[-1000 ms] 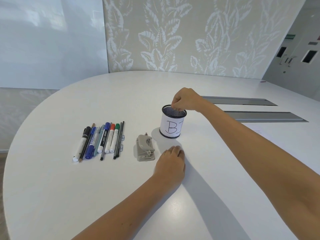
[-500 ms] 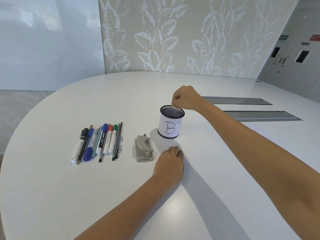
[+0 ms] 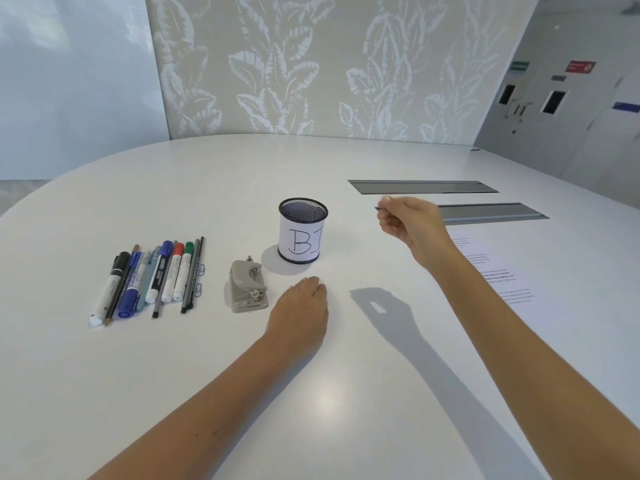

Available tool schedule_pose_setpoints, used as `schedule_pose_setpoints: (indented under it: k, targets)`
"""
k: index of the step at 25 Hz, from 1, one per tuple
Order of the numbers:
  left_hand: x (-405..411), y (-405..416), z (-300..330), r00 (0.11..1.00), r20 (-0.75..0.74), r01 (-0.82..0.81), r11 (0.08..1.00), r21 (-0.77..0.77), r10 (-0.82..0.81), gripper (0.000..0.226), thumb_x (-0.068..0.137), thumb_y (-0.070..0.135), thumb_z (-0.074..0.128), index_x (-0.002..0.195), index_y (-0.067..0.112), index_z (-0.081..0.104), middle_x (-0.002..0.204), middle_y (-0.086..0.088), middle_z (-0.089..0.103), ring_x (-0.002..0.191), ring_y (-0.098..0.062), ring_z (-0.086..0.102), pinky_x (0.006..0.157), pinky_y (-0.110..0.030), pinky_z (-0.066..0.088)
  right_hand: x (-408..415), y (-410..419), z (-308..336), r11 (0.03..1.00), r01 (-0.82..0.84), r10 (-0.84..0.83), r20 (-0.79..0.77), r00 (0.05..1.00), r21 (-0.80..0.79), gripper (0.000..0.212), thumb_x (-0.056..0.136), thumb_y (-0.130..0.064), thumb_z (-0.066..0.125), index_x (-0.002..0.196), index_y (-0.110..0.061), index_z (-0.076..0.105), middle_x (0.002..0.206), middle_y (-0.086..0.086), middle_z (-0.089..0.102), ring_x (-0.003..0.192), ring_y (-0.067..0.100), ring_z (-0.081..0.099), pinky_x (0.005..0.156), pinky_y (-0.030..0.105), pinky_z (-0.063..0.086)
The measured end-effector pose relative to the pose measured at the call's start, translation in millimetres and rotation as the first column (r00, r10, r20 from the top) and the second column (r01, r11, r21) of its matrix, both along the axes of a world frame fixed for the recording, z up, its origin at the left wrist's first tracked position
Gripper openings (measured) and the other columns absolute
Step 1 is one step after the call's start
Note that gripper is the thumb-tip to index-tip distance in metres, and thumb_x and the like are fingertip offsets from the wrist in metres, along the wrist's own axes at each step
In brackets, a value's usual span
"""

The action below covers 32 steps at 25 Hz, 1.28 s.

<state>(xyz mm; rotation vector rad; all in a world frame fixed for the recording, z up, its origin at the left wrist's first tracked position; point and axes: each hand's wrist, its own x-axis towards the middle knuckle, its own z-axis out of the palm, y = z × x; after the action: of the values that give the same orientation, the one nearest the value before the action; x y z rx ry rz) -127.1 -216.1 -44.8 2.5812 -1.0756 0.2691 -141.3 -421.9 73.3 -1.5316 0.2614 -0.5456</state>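
My right hand [image 3: 412, 225] is up in the air off to the right of the mesh pen cup [image 3: 303, 230], well clear of it, and you can see its shadow [image 3: 381, 306] on the white bench [image 3: 346, 393] below. The fingers [image 3: 389, 220] on that hand are curled in, with thumb and forefinger pinching a small dark piece [image 3: 379, 208]. It's thin and sticks out a bit to the left of my fingertips, but honestly it's too tiny to tell what it is. My left hand [image 3: 301, 306] is just lying palm down on the bench in front of the cup, fingers relaxed and close together, tips touching the surface, not holding anything. The cup stands upright with a white paper label wrapped round it that reads "BI" in handwriting. Just left of my left hand is a grey hole punch [image 3: 247, 289], near it but not touching. Further left there's a neat row of markers and pencils [image 3: 152, 278] lying side by side: black, blue, red and green caps plus a few thin dark pencils, with two paper clips [image 3: 202, 269] beside the rightmost one. Over on the right a printed sheet [image 3: 495, 271] lies flat, partly hidden under my right forearm. Behind my right hand are two long grey cable flaps [image 3: 422, 186] set into the bench.
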Motion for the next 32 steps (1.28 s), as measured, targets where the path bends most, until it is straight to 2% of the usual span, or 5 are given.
schedule_pose_setpoints:
  k: [8, 14, 20, 26, 32]
  targets:
    - [37.9, 42.9, 53.3, 0.904, 0.139, -0.391, 0.914, -0.113, 0.404, 0.03, 0.089, 0.019, 0.05, 0.112, 0.002, 0.059, 0.113, -0.02, 0.059, 0.096, -0.039, 0.055, 0.081, -0.046, 0.043, -63.6, -28.6, -93.9, 0.982, 0.188, -0.185, -0.202, 0.962, -0.004, 0.012, 0.085, -0.014, 0.066, 0.076, -0.007, 0.069, 0.073, 0.008, 0.064, 0.06, 0.013, 0.056, 0.059, 0.02, 0.051]
    - [59.8, 70.4, 52.9, 0.711, -0.465, -0.587, 0.809, 0.022, 0.528, 0.039, 0.093, 0.029, 0.05, 0.11, -0.006, 0.051, 0.112, -0.027, 0.058, 0.103, -0.04, 0.057, 0.079, -0.037, 0.042, -61.7, -20.4, -104.2, 0.949, 0.198, -0.249, -0.199, 0.948, -0.245, 0.015, 0.085, -0.018, 0.064, 0.073, -0.01, 0.069, 0.062, -0.002, 0.066, 0.058, 0.011, 0.058, 0.074, 0.035, 0.054]
    - [58.1, 71.6, 63.0, 0.776, -0.388, -0.524, 0.851, 0.041, 0.497, 0.041, 0.085, 0.031, 0.057, 0.056, 0.01, 0.036, 0.056, -0.003, 0.039, 0.061, -0.024, 0.043, 0.058, -0.028, 0.032, -62.2, -22.0, -106.2, 0.946, 0.186, -0.239, -0.187, 0.953, -0.265, 0.018, 0.084, -0.021, 0.064, 0.068, -0.015, 0.069, 0.059, -0.005, 0.066, 0.055, 0.006, 0.058, 0.077, 0.04, 0.055]
    - [50.4, 79.9, 58.8, 0.525, -0.766, -0.513, 0.58, -0.633, -0.371, 0.024, 0.096, 0.013, 0.048, 0.081, 0.004, 0.064, 0.072, -0.005, 0.064, 0.06, -0.006, 0.064, 0.064, -0.021, 0.059, -62.2, -20.8, -106.0, 0.938, 0.174, -0.238, -0.191, 0.952, -0.3, 0.017, 0.084, -0.022, 0.063, 0.069, -0.02, 0.069, 0.058, -0.009, 0.067, 0.053, 0.002, 0.058, 0.071, 0.033, 0.052]
    - [40.3, 67.3, 59.6, 0.266, -0.394, -0.544, 0.2, -0.815, -0.88, 0.022, 0.08, 0.011, 0.06, 0.095, 0.006, 0.076, 0.094, -0.009, 0.076, 0.088, -0.016, 0.073, 0.077, -0.026, 0.06, -64.0, -19.5, -104.8, 0.93, 0.161, -0.235, -0.195, 0.952, -0.331, 0.015, 0.085, -0.021, 0.063, 0.072, -0.021, 0.07, 0.063, 0.0, 0.068, 0.06, 0.012, 0.06, 0.065, 0.03, 0.051]
